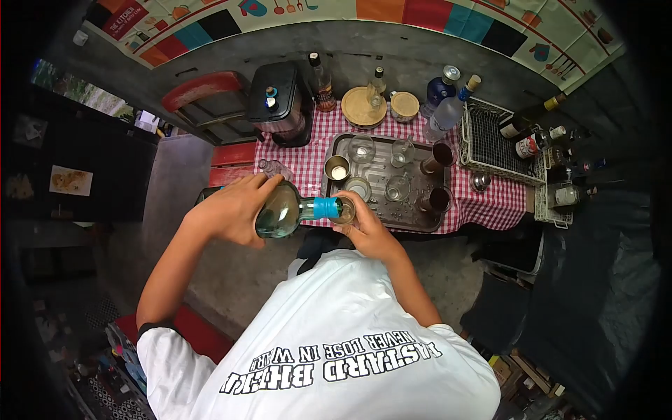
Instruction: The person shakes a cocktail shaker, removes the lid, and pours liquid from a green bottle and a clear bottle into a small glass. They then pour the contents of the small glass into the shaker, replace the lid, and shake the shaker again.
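Note:
My left hand is wrapped round a clear glass bottle with a blue band on its neck. The bottle lies nearly level, its neck pointing right. Its mouth is at the rim of a small glass, which the fingers of my right hand hold. Whether liquid is running out cannot be made out. Just beyond my hands lies a metal tray bearing a steel cup, several clear glasses and two dark brown glasses.
The tray rests on a red-checked tablecloth. Behind it stand a dark bottle, a round wooden lid, a mug and a black-and-steel bin. To the right are wire baskets with several bottles. A red chair is at back left.

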The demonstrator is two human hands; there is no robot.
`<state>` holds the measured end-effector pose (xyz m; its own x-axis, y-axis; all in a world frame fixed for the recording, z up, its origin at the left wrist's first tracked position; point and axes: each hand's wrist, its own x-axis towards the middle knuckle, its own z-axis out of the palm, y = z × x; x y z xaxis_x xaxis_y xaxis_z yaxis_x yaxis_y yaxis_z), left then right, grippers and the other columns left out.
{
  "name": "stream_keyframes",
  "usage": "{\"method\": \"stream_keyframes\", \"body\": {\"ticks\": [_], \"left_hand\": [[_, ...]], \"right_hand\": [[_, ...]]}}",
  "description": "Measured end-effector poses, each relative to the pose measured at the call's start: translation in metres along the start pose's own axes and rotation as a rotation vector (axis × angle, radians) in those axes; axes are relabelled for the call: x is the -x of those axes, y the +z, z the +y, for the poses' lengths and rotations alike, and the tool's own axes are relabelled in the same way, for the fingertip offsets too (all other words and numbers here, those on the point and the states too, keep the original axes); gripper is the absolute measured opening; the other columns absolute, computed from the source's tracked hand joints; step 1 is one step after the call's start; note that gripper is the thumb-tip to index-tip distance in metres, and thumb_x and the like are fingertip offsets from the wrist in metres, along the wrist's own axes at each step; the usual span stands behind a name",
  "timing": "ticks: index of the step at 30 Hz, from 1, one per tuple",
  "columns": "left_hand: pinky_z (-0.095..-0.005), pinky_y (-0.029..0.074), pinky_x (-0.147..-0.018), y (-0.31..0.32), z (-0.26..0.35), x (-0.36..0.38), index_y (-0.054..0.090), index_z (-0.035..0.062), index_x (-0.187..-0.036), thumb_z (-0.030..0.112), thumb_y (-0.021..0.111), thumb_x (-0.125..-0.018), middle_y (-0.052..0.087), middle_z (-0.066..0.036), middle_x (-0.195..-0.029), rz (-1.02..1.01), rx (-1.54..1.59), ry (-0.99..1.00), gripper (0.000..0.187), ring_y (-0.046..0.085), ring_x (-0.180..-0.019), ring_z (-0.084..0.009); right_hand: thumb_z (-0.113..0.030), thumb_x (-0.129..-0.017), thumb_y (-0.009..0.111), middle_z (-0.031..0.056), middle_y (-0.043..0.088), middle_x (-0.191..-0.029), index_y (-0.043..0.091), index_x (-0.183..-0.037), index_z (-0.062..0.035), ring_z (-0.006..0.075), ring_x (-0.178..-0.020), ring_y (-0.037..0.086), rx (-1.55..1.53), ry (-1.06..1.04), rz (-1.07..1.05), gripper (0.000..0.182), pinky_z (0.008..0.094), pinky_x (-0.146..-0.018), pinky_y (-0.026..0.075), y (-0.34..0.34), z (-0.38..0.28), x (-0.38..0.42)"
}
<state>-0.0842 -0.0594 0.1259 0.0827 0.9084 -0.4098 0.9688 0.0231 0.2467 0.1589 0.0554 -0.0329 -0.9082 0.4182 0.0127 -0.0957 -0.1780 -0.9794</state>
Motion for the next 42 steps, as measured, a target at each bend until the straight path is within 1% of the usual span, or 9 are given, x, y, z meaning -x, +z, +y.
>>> {"method": "stream_keyframes", "body": {"ticks": [4,6,7,9,15,19,21,39,42], "left_hand": [[-0.0455,0.044,-0.101,-0.0036,0.0016,-0.0009,0.031,-0.0025,-0.146,0.03,0.082,-0.054,0.051,-0.024,-0.124,-0.02,0.011,-0.024,0.11,0.052,-0.117,-0.0414],[-0.0475,0.038,-0.11,-0.006,0.0016,-0.0025,0.027,-0.0002,-0.149,0.031,0.082,-0.052,0.04,-0.034,-0.141,-0.109,0.062,-0.087,0.116,0.045,-0.129,-0.0475],[-0.0475,0.038,-0.11,-0.0055,0.0007,-0.0024,0.027,-0.0002,-0.149,0.031,0.082,-0.052,0.04,-0.034,-0.141,-0.108,0.063,-0.088,0.116,0.045,-0.129,-0.0475],[-0.0453,0.044,-0.101,-0.0033,-0.0008,-0.0011,0.032,-0.0041,-0.145,0.03,0.082,-0.054,0.051,-0.026,-0.123,-0.029,0.022,-0.026,0.109,0.053,-0.117,-0.0416],[-0.0452,0.044,-0.102,-0.0029,-0.0016,-0.002,0.032,-0.0048,-0.144,0.03,0.082,-0.054,0.052,-0.026,-0.123,-0.035,0.009,-0.019,0.109,0.053,-0.116,-0.0424],[-0.0451,0.044,-0.101,-0.0032,-0.0024,-0.0022,0.032,-0.0047,-0.144,0.03,0.082,-0.054,0.052,-0.026,-0.123,-0.023,0.004,-0.011,0.109,0.053,-0.115,-0.042],[-0.0475,0.039,-0.109,-0.0078,0.0001,-0.0044,0.027,-0.0016,-0.149,0.031,0.083,-0.051,0.041,-0.035,-0.141,-0.122,0.063,-0.083,0.117,0.045,-0.129,-0.0475],[-0.0462,0.038,-0.11,-0.0088,-0.0002,-0.0018,0.028,-0.0013,-0.149,0.031,0.082,-0.052,0.039,-0.034,-0.142,-0.117,0.065,-0.106,0.116,0.044,-0.131,-0.0468],[-0.0458,0.039,-0.11,-0.0058,-0.0025,-0.0004,0.028,-0.0018,-0.149,0.031,0.082,-0.051,0.04,-0.034,-0.142,-0.099,0.072,-0.096,0.116,0.044,-0.131,-0.0464]], "right_hand": [[-0.006,-0.094,0.066,0.0048,0.049,-0.119,0.037,-0.14,-0.0069,0.0125,-0.11,0.051,0.029,-0.015,0.007,0.055,0.03,-0.097,0.045,0.0002,-0.0018,-0.0009],[-0.006,-0.094,0.066,0.0048,0.049,-0.12,0.037,-0.14,-0.007,0.0125,-0.11,0.051,0.032,-0.02,0.009,0.055,0.0302,-0.097,0.045,0.0005,-0.0033,-0.0017],[-0.006,-0.094,0.066,0.0049,0.05,-0.12,0.037,-0.14,-0.0069,0.0127,-0.111,0.051,0.034,0.002,0.007,0.055,0.0304,-0.097,0.045,0.0004,-0.0051,-0.0023],[-0.006,-0.094,0.066,0.0051,0.05,-0.121,0.037,-0.141,-0.0069,0.0129,-0.111,0.052,0.035,0.023,0.004,0.055,0.0306,-0.098,0.045,0.0005,-0.0055,-0.0027],[-0.007,-0.093,0.066,0.0054,0.05,-0.122,0.037,-0.141,-0.0066,0.0136,-0.112,0.052,0.049,0.003,0.011,0.056,0.0313,-0.099,0.045,0.0002,-0.0001,-0.0031],[0.003,-0.09,0.062,0.0109,0.051,-0.127,0.039,-0.14,-0.0092,0.0177,-0.112,0.059,0.071,-0.008,0.021,0.056,0.0341,-0.096,0.049,0.0011,-0.0014,-0.0032],[0.003,-0.091,0.062,0.011,0.05,-0.127,0.039,-0.14,-0.0091,0.0175,-0.112,0.059,0.054,0.008,0.023,0.056,0.0341,-0.095,0.05,0.0021,-0.0046,-0.0029],[0.005,-0.091,0.06,0.0116,0.05,-0.128,0.038,-0.141,-0.0086,0.0188,-0.114,0.058,0.038,-0.014,-0.005,0.056,0.0343,-0.097,0.05,0.0001,-0.0057,-0.0068],[-0.005,-0.093,0.066,0.0072,0.051,-0.124,0.037,-0.142,-0.0057,0.0142,-0.115,0.052,-0.035,0.031,-0.008,0.057,0.0315,-0.099,0.046,0.0001,-0.0057,-0.0075]]}}
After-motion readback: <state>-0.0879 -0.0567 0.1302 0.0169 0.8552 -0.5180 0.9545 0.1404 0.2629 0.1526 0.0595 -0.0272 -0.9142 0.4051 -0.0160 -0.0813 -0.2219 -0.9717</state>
